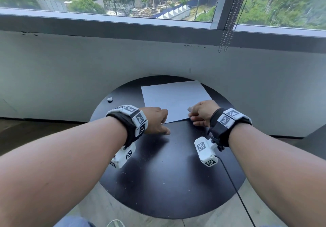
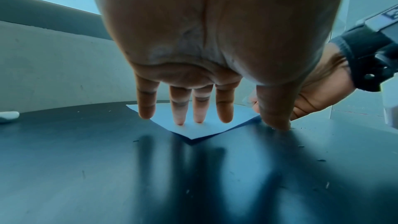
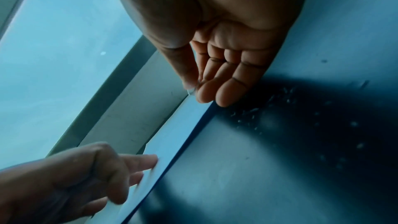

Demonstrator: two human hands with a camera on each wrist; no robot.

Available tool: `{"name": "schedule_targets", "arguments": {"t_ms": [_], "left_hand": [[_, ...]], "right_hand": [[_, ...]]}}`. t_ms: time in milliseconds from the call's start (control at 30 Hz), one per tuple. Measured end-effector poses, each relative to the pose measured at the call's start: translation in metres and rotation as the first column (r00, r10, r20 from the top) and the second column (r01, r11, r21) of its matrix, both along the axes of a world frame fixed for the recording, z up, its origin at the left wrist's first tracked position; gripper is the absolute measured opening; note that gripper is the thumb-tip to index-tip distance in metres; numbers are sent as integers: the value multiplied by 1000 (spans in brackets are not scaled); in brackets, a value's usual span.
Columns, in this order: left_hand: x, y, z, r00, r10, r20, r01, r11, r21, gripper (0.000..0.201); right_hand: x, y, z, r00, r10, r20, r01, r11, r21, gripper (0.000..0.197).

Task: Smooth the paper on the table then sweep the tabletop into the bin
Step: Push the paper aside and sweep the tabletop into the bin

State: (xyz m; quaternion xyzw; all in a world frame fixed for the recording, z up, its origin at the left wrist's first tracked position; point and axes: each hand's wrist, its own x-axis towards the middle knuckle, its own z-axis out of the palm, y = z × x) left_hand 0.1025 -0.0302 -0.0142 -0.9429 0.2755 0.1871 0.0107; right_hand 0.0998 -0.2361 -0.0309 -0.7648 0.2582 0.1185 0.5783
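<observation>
White paper [image 1: 173, 99] lies flat on the black table [image 1: 169, 173], near edge slightly lifted.

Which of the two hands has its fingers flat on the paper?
The left hand: its straight fingertips press the paper. The right hand pinches the near edge.

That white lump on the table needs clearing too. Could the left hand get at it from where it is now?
Probably yes. The lump lies alone on bare table, left of the paper, and nothing stands between it and the left hand.
</observation>
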Motion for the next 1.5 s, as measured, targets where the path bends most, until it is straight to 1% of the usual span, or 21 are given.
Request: {"name": "schedule_targets", "arguments": {"t_ms": [133,233,333,400,467,533,567,667,767,833,867,933,1000,1067,1133,1233,1267,1300,1400,1433,1500], "left_hand": [[6,1,-2,1000,20,-4,-20,1000,5,43],[11,2,-4,999,40,-28,-40,999,1,43],[9,13,1,998,57,-37,-60,996,-71,53],[7,28,3,994,102,-24,-104,991,-81,55],[4,45,1,989,145,-1,-145,988,-58,47],[-3,61,-4,985,173,6,-173,985,-27,47],[-9,66,-6,984,179,-9,-179,984,-13,54],[-31,74,-13,988,130,-86,-127,991,33,81],[-52,75,-14,993,-10,-114,9,1000,-12,80],[-60,76,-11,994,-78,-75,72,994,-81,65],[-62,77,-9,995,-81,-53,75,991,-112,60],[-62,77,-5,999,-45,-19,42,987,-152,59],[-60,75,-5,1000,9,-26,-12,991,-130,69],[-62,70,-5,995,35,-92,-40,998,-55,82],[-70,63,-8,991,-23,-134,24,1000,3,89],[-90,56,-11,976,-176,-131,170,984,-60,78],[-95,55,-11,973,-204,-111,192,975,-107,71],[-97,55,-11,975,-204,-85,191,971,-143,66],[-90,66,-10,997,-43,-65,34,991,-129,71],[-87,71,-9,997,30,-77,-37,995,-96,77],[-86,78,-10,985,120,-123,-123,992,-18,96]], "right_hand": [[4,2,-1,995,-100,10,98,987,126,18],[-5,-2,6,995,-85,60,77,989,128,11],[-17,-21,14,995,-7,98,9,1000,-21,13],[-23,-40,18,989,116,93,-89,963,-255,14],[-30,-53,19,934,346,-88,-323,714,-621,19],[-40,-48,12,833,446,-326,-518,427,-741,31],[-47,-40,4,798,457,-392,-567,351,-745,39],[-80,2,-19,720,522,-458,-647,265,-715,88],[-121,37,-13,569,720,-398,-707,180,-684,89],[-128,36,4,499,826,-262,-725,232,-649,76],[-122,28,10,528,829,-184,-697,300,-651,71],[-95,-2,11,680,723,-123,-580,426,-694,66],[-71,-27,3,787,573,-229,-506,388,-770,64],[-65,-28,-12,790,484,-376,-553,298,-778,76],[-85,-4,-21,727,530,-436,-625,248,-741,92],[-139,38,-6,483,808,-336,-736,168,-656,88],[-150,42,-1,422,863,-277,-759,169,-629,83],[-152,38,3,427,881,-206,-754,220,-619,79],[-123,-5,4,727,675,-126,-568,488,-662,74],[-111,-22,2,800,568,-192,-518,494,-698,74],[-100,-41,-9,844,419,-335,-510,433,-743,77]]}}
